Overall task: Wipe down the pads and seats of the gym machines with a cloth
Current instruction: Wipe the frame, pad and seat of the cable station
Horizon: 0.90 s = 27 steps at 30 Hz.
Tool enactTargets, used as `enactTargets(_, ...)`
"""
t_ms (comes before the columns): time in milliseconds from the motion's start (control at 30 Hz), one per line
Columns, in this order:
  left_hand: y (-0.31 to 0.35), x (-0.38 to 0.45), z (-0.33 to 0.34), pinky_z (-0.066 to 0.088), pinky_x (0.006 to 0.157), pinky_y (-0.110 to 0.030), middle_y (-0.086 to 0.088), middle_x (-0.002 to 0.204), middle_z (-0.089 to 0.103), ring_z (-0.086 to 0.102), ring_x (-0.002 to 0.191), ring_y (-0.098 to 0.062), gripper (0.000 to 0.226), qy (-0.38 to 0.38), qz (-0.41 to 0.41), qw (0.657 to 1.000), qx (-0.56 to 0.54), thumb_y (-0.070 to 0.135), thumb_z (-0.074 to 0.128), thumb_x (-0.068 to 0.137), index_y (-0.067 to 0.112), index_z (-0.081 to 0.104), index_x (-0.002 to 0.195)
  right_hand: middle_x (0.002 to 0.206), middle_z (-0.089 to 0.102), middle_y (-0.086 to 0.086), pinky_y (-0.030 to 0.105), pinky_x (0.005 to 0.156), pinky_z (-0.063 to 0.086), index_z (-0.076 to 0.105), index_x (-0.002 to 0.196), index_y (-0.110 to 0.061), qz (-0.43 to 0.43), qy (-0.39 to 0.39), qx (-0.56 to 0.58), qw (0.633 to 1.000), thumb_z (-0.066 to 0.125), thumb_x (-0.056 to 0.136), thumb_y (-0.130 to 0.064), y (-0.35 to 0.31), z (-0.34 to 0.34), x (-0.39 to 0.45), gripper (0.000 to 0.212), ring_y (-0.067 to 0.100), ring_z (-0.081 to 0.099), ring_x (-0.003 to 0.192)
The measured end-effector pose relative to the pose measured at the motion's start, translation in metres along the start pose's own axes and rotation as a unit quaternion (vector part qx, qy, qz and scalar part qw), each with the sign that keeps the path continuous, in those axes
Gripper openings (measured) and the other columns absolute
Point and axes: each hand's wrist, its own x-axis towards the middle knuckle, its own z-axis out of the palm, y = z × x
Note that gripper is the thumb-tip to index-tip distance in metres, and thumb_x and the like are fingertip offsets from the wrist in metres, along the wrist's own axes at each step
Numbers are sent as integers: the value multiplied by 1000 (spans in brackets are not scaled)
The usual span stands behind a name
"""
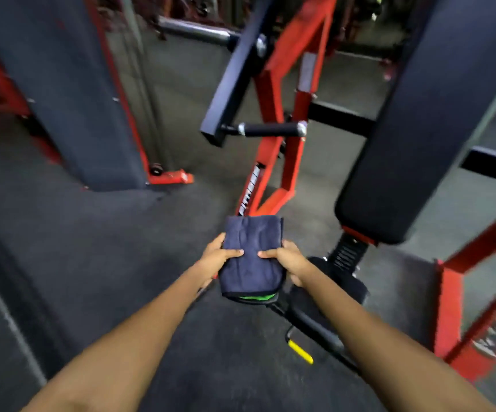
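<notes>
Holding folded cloth (251,257) between both hands, left hand (217,258) and right hand (289,261) pinching its sides, mid-air at 6 o'clock. Touching no pad yet. Back pad (419,129) at 2 o'clock, seat (327,295) (partly hidden) at 5, both left to wipe, probably.

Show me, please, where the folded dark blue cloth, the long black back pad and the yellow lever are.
folded dark blue cloth (251,251): head view, middle of its top face.
long black back pad (413,135): head view, middle of padding.
yellow lever (300,351): head view, middle of grip.
</notes>
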Motion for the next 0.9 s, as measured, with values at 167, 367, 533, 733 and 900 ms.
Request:
enactTargets(167, 23, -27, -101, 48, 69, -9, 5, 98, 63, 57, 93, -12, 35, 92, 43, 995, 18, -6, 64, 83, 19, 56, 105, 102, 68, 8, 23, 66, 52, 63, 110, -4, -70, -53, -44, 995, 72, 72, 9, -29, 107, 12, 41, 20, 63, 87)
enactTargets(367, 33, -52, -198, 45, 71, -12, 4, 109, 60, 55, 101, -12, 37, 186, 78, 979, 39, -2, 63, 86, 21, 53, 114, 102, 70, 9, 39, 84, 55, 68, 96, -7, -99, -91, -104, 986, 78, 66, 2, -43, 221, 35, 33, 24, 65, 90)
enactTargets(533, 34, -34, -255, 43, 88, -25, -5, 122, 57, 53, 107, -16, 44, 236, 90, 966, 48, -3, 60, 88, 12, 50, 128, 99, 71, 9, 44, 86, 55, 68, 91, -10, -131, -106, -135, 976, 81, 61, 0, -56, 285, 71, 34, 27, 67, 94)
enactTargets(733, 57, 48, -336, 39, 101, -30, -8, 134, 51, 49, 120, -19, 57, 248, 104, 957, 106, -2, 60, 88, 10, 40, 140, 106, 69, 13, 39, 85, 54, 67, 103, 1, -144, -121, -116, 975, 77, 65, 6, -97, 355, 158, 40, 24, 64, 91)
enactTargets(900, 88, 100, -415, 39, 105, -32, 2, 135, 46, 46, 124, -14, 76, 216, 93, 965, 114, -4, 65, 84, 17, 27, 147, 99, 65, 8, 21, 67, 50, 65, 106, 3, -144, -146, -85, 975, 72, 69, 14, -139, 420, 216, 40, 19, 60, 88)
